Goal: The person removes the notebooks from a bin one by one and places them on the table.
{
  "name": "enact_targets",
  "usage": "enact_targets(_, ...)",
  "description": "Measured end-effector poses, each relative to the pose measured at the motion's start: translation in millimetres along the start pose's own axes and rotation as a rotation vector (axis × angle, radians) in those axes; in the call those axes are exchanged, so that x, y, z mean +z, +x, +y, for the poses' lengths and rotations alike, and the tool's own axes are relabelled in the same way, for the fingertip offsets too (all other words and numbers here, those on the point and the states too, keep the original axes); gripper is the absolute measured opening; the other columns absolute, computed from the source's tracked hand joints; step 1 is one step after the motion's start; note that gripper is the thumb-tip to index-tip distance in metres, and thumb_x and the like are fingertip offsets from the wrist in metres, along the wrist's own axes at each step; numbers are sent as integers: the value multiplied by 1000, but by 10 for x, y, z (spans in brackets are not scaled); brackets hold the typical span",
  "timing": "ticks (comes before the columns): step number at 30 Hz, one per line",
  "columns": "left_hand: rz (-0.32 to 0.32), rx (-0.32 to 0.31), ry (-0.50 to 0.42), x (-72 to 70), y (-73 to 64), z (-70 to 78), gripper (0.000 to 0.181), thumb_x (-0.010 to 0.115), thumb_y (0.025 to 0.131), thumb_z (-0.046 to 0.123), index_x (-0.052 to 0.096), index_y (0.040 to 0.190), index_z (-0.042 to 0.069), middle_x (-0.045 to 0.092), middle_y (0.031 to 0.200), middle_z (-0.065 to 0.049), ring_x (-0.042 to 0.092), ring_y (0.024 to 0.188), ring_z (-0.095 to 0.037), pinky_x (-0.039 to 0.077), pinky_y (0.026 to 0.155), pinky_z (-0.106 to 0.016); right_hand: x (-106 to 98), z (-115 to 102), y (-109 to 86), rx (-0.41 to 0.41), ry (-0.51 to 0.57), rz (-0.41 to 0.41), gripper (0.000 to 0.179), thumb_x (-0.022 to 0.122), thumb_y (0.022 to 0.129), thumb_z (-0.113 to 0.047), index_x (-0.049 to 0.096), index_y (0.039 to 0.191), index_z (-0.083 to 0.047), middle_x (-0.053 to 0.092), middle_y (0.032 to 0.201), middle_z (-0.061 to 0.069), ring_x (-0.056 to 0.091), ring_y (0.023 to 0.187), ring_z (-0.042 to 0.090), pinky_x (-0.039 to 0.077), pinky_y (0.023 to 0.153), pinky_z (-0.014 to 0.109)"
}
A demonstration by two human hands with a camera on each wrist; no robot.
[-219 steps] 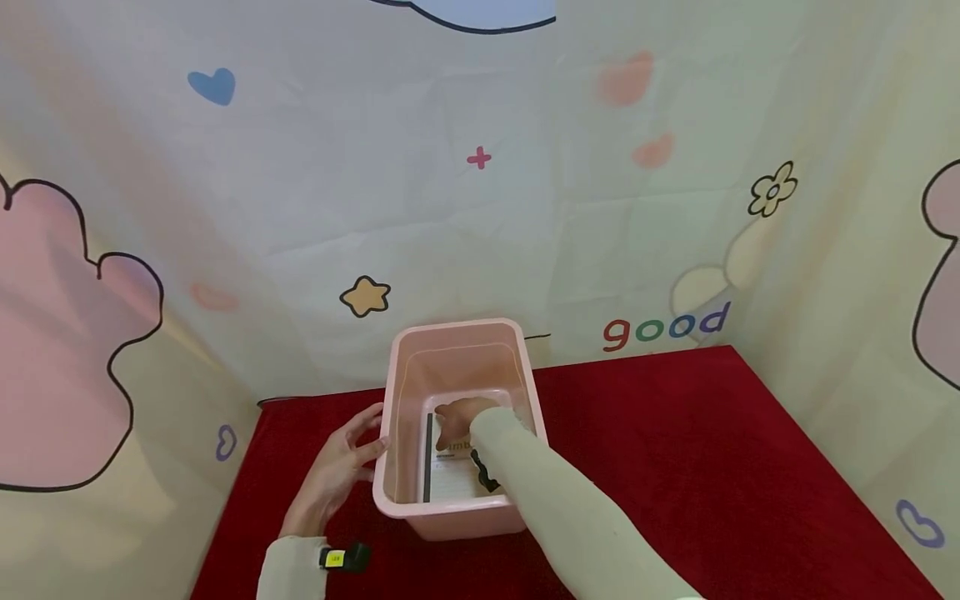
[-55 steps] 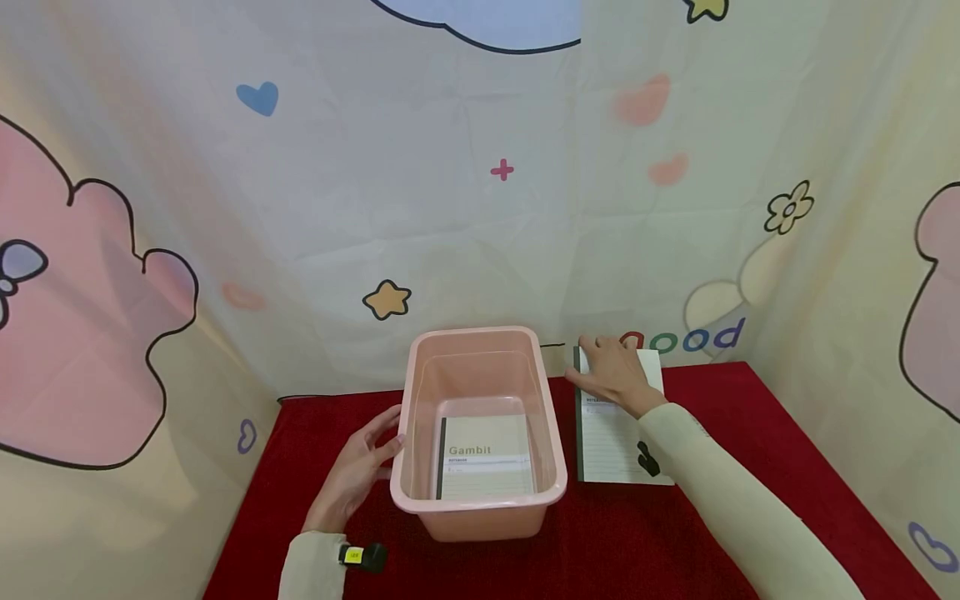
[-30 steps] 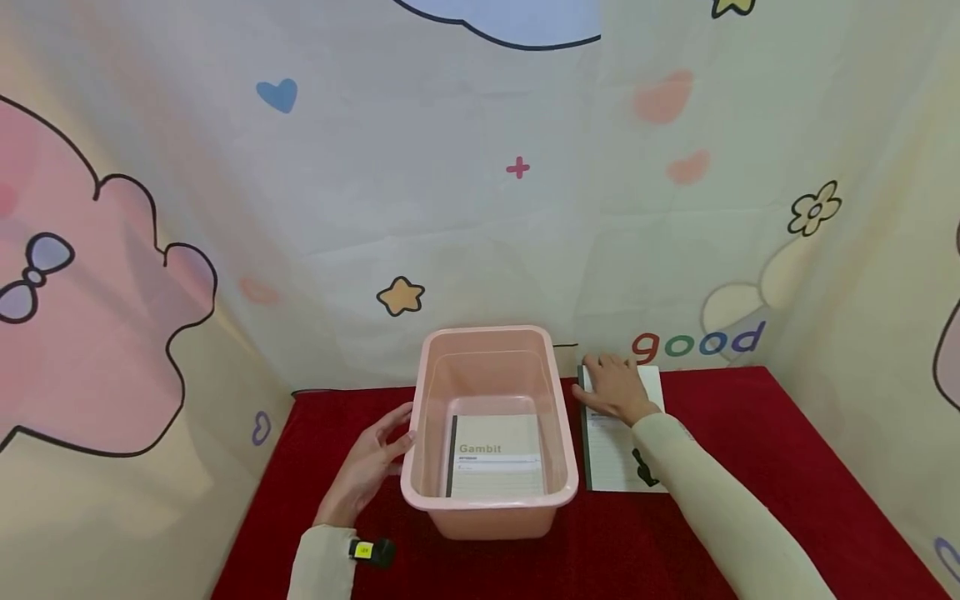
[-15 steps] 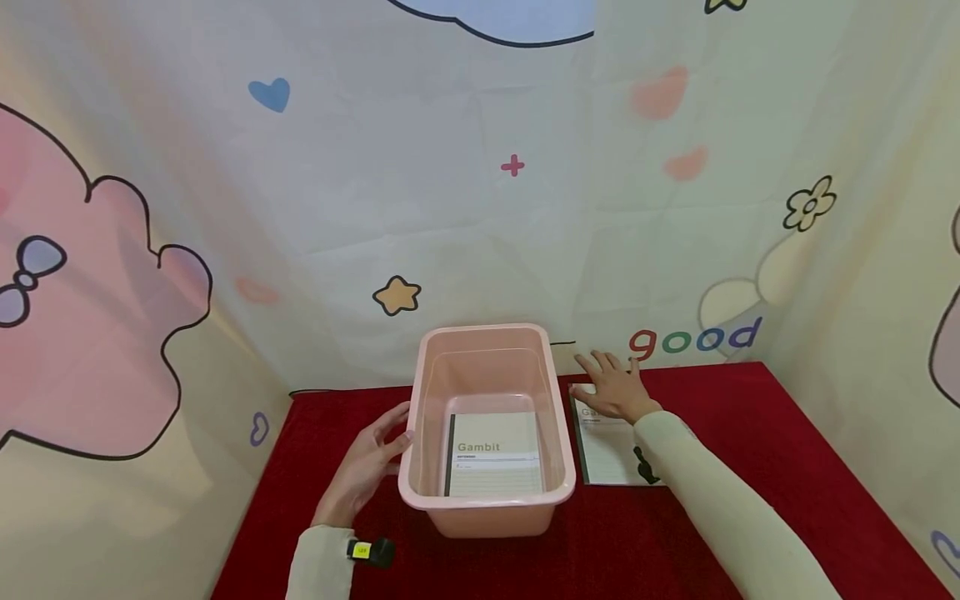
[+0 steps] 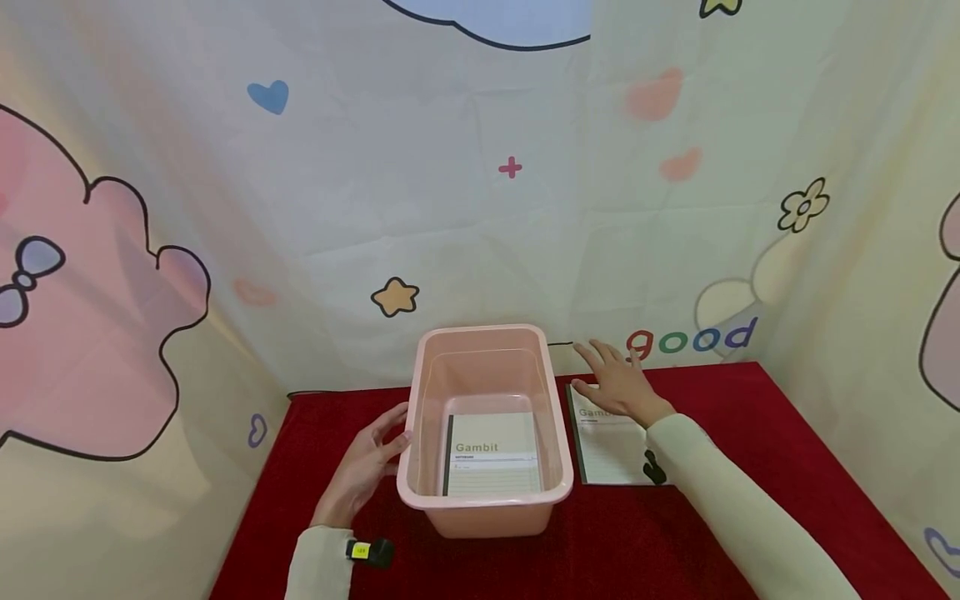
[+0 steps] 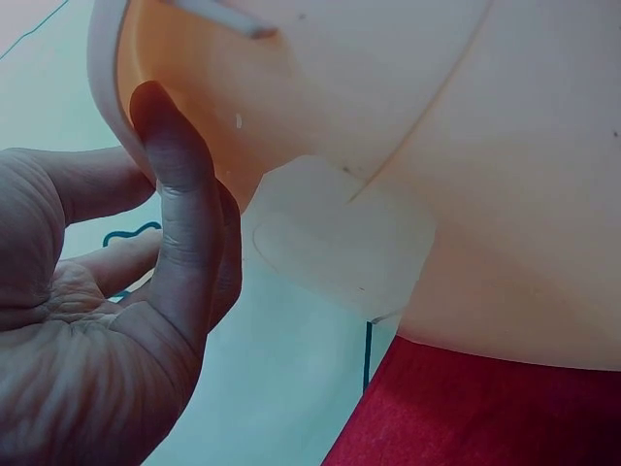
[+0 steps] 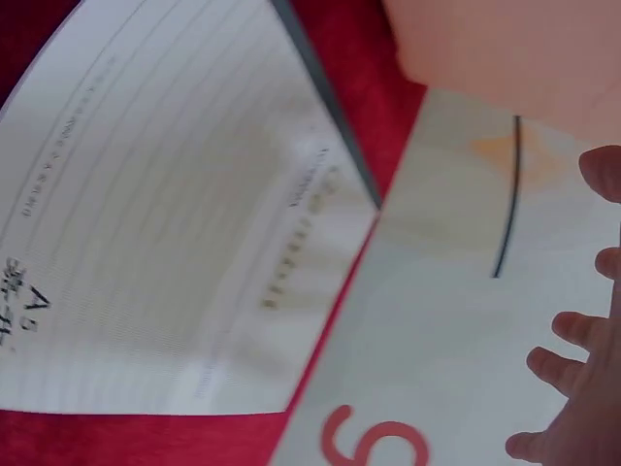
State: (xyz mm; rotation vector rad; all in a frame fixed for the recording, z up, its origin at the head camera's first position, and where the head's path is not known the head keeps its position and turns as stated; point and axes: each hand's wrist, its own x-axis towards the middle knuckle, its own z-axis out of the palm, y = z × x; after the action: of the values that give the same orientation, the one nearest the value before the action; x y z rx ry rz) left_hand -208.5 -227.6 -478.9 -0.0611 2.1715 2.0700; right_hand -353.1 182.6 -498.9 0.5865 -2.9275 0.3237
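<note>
A pink plastic tub (image 5: pixel 486 523) stands on the red cloth. Inside it lies a notebook (image 5: pixel 493 475) with a dark spine and "Gambit" on its pale cover. My left hand (image 5: pixel 363 467) holds the tub's left rim, thumb and fingers bent around the edge in the left wrist view. To the tub's right lies a second Gambit notebook (image 5: pixel 611 454), flat and face up. Above its upper part hovers my right hand (image 5: pixel 622 390), fingers spread and holding nothing; the hand and sleeve cover part of the cover. The right wrist view shows that notebook (image 7: pixel 184 214) apart from the fingertips.
The red cloth (image 5: pixel 720 450) spreads around the tub and ends at a pale printed curtain (image 5: pixel 465 208) close behind it. More curtain hangs at both sides. The tub's wall rises between the two notebooks.
My right hand was inside the tub earlier, then gripped a notebook to the tub's right. That notebook now lies flat, and the hand has let go and lifted. The left hand stays at the rim.
</note>
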Motion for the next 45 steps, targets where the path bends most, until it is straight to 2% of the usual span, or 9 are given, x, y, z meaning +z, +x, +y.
enact_targets(4, 5, -1, -11, -2, 4, -1, 56, 63, 96, 13, 43, 147, 22, 41, 152, -9, 59, 118, -40, 60, 81, -45, -148, -90, -35, -34, 5, 33, 72, 54, 94, -50, 29, 154, -20, 29, 157, 20, 31, 142, 44, 8, 113, 75)
enact_targets(8, 8, -7, -12, 2, 1, -6, 56, 63, 96, 13, 43, 147, 23, 41, 152, -9, 59, 117, -41, 60, 81, -45, -302, -188, -84, -68, -24, 59, 71, 55, 94, -50, 30, 154, -20, 30, 157, 19, 34, 141, 43, 14, 112, 75)
enact_targets(20, 10, -6, -15, 15, 1, -17, 57, 64, 95, 14, 42, 147, 23, 41, 152, -8, 58, 119, -40, 60, 82, -45, -677, -523, -202, -157, -25, 119, 71, 59, 93, -45, 32, 153, -22, 30, 158, 15, 34, 141, 40, 18, 113, 73)
enact_targets(28, -3, 3, -7, 16, 1, -15, 61, 65, 94, 16, 39, 149, 20, 41, 150, -11, 59, 116, -38, 60, 81, -44, -877, -757, -219, -191, -18, 142, 70, 58, 93, -45, 31, 154, -23, 32, 157, 14, 31, 144, 36, 19, 114, 71)
enact_targets(33, 17, 5, 6, 6, 3, 4, 59, 65, 95, 15, 41, 148, 22, 44, 149, -10, 60, 115, -34, 60, 82, -45, -960, -925, -136, -215, -16, 129, 68, 56, 95, -44, 29, 154, -24, 31, 158, 12, 29, 145, 34, 18, 115, 69)
enact_targets(38, 0, 8, 18, 21, 9, 34, 60, 63, 96, 15, 38, 150, 21, 42, 150, -12, 58, 119, -36, 59, 84, -46, -1059, -1121, -62, -223, -33, 106, 68, 55, 96, -46, 29, 155, -23, 31, 158, 11, 29, 145, 33, 18, 115, 69)
enact_targets(45, 9, -5, 26, 19, -13, 10, 61, 66, 94, 16, 40, 148, 24, 44, 148, -11, 59, 114, -31, 59, 84, -46, -1103, -1407, 51, -217, -37, 50, 69, 50, 96, -51, 27, 155, -25, 30, 159, 9, 29, 145, 32, 20, 116, 67)
